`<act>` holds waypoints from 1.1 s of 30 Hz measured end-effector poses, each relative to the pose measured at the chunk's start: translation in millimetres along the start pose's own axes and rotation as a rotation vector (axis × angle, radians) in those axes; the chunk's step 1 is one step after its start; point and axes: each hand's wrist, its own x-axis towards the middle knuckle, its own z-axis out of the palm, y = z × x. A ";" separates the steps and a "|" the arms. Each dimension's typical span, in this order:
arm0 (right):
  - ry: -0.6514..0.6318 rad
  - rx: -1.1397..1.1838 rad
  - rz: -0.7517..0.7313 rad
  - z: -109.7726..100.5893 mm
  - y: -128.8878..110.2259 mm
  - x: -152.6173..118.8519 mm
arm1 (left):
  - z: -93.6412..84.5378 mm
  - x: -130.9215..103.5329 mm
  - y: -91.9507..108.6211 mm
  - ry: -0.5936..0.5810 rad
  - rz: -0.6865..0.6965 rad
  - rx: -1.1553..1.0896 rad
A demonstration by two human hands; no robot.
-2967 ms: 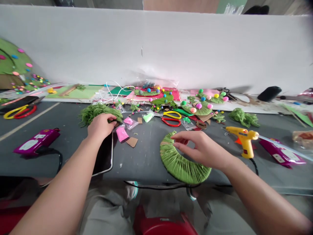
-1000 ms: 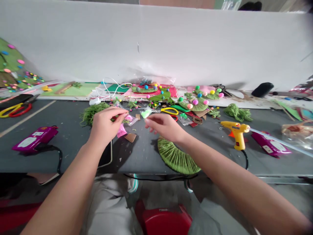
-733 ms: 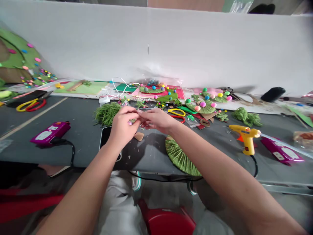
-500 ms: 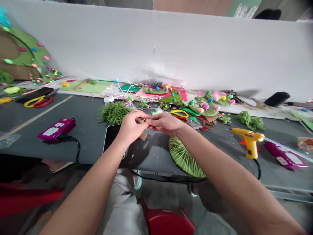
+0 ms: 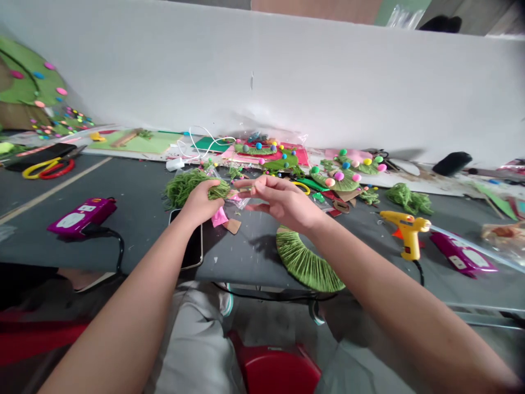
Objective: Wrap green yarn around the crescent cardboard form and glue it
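Observation:
My left hand [image 5: 205,202] has its fingers wrapped on the right end of the pile of green yarn [image 5: 185,187]. To its right, my right hand [image 5: 283,201] is raised over the table, thumb and index finger pinched together and the other fingers extended; anything between the fingertips is too small to name. A green yarn-wrapped ring [image 5: 307,262] lies at the table's front edge, below my right wrist. Under my left hand are a phone [image 5: 192,246], partly covered by the forearm, a pink piece [image 5: 219,217] and a brown card scrap [image 5: 233,226].
A yellow glue gun [image 5: 410,232] and a purple power socket [image 5: 463,254] are on the right. Another purple socket [image 5: 84,218] and scissors [image 5: 49,168] lie left. Pompom-decorated green pieces [image 5: 342,178] line the back. A red stool [image 5: 279,372] stands below.
My hands have parted: the left moved left onto the green yarn, the right lifted away slightly with its fingers spreading. The pink piece now shows. The view has shifted a little.

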 end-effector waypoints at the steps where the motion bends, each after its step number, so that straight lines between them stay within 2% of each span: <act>1: -0.058 0.048 0.004 1.1 -5.2 -7.3 | -0.2 3.6 -3.5 0.026 0.003 0.040; 3: -0.100 0.107 0.005 -1.0 -15.7 -25.9 | -1.9 9.0 -8.3 0.068 0.021 0.106; 6: -0.021 0.152 -0.035 -14.6 -32.8 -61.5 | -6.0 13.2 -11.5 0.118 0.068 0.179; 9: 0.225 0.117 -0.197 -33.1 -51.1 -95.1 | -10.0 14.6 -13.3 0.147 0.110 0.232; 10: 0.317 0.062 -0.211 -38.8 -57.3 -103.4 | -11.1 14.8 -14.1 0.153 0.120 0.246; 13: 0.491 -0.209 -0.078 -54.1 -75.8 -118.9 | -13.8 15.3 -17.6 0.175 0.132 0.285; 15: 0.540 -0.323 -0.017 -64.6 -87.3 -126.5 | -14.9 15.6 -20.1 0.193 0.132 0.303; 16: 0.558 -0.348 -0.032 -70.0 -92.2 -130.9 | -15.2 15.7 -21.0 0.205 0.133 0.308; 18: 0.595 -0.343 -0.168 -80.0 -98.7 -140.6 | -15.3 15.4 -21.5 0.227 0.138 0.311; 21: 0.647 -0.273 -0.468 -84.9 -93.9 -146.3 | -14.2 13.8 -18.2 0.238 0.159 0.304; 22: 0.654 -0.274 -0.499 -82.5 -87.5 -142.2 | -13.6 13.2 -16.3 0.234 0.165 0.301; 25: 0.590 -0.403 -0.305 -65.0 -55.6 -105.8 | -12.0 11.9 -10.1 0.217 0.157 0.291; 27: 0.498 -0.513 -0.201 -49.9 -28.7 -64.6 | -11.5 11.5 -6.3 0.213 0.137 0.291; 29: 0.315 -0.770 -0.101 -35.9 -2.2 -17.1 | -11.4 11.4 -3.3 0.208 0.126 0.296; 30: 0.263 -0.841 -0.062 -29.7 9.8 6.8 | -11.4 11.4 -2.3 0.202 0.127 0.297; 33: 0.246 -1.041 0.083 -14.4 38.0 69.4 | -11.2 11.9 -2.2 0.161 0.139 0.297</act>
